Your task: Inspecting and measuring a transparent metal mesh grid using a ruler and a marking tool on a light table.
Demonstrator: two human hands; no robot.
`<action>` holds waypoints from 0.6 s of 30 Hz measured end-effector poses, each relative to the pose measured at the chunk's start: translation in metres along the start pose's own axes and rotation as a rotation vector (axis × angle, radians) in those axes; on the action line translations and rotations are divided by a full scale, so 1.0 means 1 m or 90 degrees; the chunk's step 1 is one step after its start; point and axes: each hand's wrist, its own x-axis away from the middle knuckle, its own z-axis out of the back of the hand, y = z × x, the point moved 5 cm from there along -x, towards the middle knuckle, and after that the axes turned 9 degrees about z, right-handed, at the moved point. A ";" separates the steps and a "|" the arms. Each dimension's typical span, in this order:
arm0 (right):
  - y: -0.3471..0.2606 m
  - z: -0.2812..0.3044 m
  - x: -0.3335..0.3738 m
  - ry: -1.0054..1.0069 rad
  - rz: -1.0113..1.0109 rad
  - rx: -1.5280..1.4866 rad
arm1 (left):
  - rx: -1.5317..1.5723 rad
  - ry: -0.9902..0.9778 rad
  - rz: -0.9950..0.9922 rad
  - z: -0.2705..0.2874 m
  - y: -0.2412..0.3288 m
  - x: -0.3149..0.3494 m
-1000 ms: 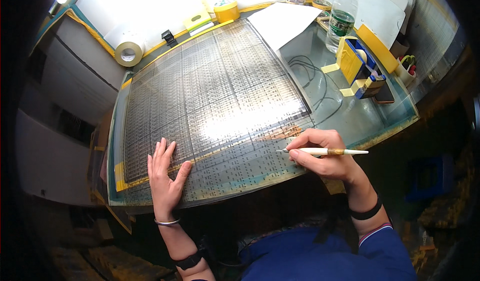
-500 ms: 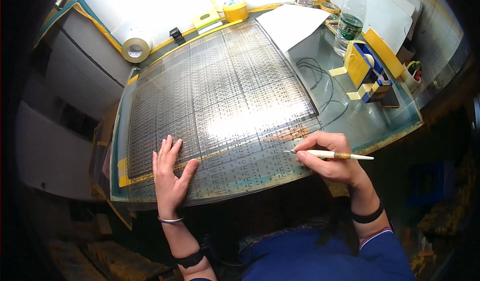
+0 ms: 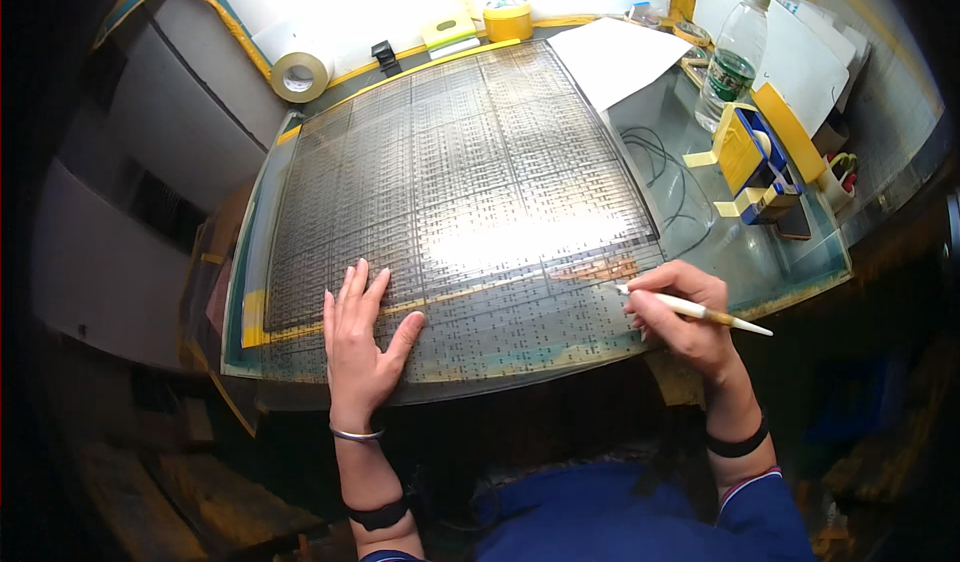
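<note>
One patterned sheet (image 3: pixel 480 142), lying on the glass table (image 3: pixel 740 252); one left hand (image 3: pixel 360 340), spread upon its near left part; one right hand (image 3: pixel 697 338), pinching a white pen-shaped tool (image 3: pixel 740 323), now tilted more, tip nearer an orange-brown patch (image 3: pixel 602 270): work seemingly shifted slightly

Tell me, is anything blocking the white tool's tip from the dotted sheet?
Nothing I can see. The right hand holds the white tool with its tip over the dotted sheet; whether they touch, I can't tell. The left hand is well to the side, and the tape holder and bottle stand farther back.
</note>
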 end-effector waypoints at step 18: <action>0.012 -0.039 -0.007 -0.081 -0.071 0.076 | -0.056 0.035 -0.065 -0.016 0.038 0.029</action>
